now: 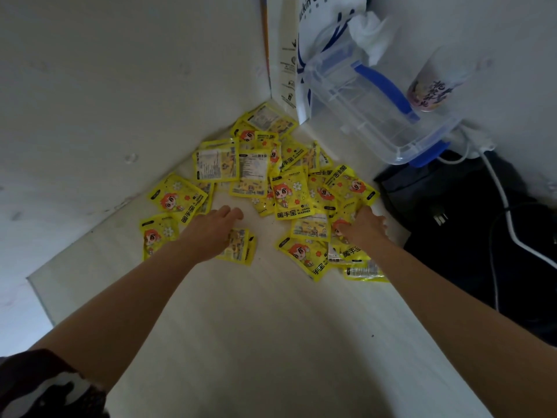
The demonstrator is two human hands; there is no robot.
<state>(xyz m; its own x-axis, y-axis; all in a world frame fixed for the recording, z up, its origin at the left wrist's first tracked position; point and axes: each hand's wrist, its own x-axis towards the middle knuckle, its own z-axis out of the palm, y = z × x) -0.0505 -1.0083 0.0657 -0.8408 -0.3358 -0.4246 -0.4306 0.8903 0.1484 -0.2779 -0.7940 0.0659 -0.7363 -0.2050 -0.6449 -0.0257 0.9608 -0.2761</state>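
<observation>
Packets (290, 197) heaped in desk (271, 327) corner. Left grip (211, 233) released, flat over stray packet (242, 247), which pokes out rightward. Right grip (366, 226) on heap's right edge, closure not discernible.

The right hand (363, 226) has its fingertips buried among the yellow foil hand-warmer packets (291, 196), so whether they pinch one cannot be told. The left hand (211, 233) covers much of a small yellow packet (242, 247) under its palm, and any contact there is hidden. Beyond the left hand's fingers, the print on a back-facing packet's white label (215, 164) is too small to read. Far beyond the right hand, the white paper bag with blue lettering (319, 13) is cut off by the top edge, and the pink printed cup (428, 92) is blurred. To the right of the right hand, the black fabric bag (452, 236) runs off the frame.
</observation>
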